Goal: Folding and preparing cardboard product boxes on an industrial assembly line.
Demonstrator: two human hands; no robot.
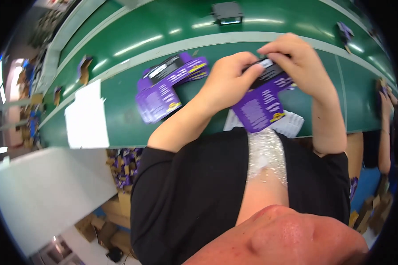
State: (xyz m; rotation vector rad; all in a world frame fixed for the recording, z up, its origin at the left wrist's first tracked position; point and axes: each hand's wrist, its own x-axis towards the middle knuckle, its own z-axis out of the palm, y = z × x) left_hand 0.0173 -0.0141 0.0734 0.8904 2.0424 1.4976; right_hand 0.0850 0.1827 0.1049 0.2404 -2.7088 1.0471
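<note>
Closest to the camera, toward six o'clock, come the person's head (287,234) and black top (194,194). At two o'clock, over the near edge of the green table (121,101), is a purple carton (257,108) with a black panel. The left hand (230,79) pinches its black part between thumb and fingers; the right hand (296,62) grips the upper end between thumb and forefinger. Whether the carton contains anything, I cannot tell. Printed paper (292,125) lies partly behind it, at three o'clock. Toward eleven, similar flattened cartons (157,100) overlap in a pile. White sheets (87,117) lie at nine to ten. Near eight, below table level, purple and brown pieces (126,170) are heaped together; their container is unclear.
</note>
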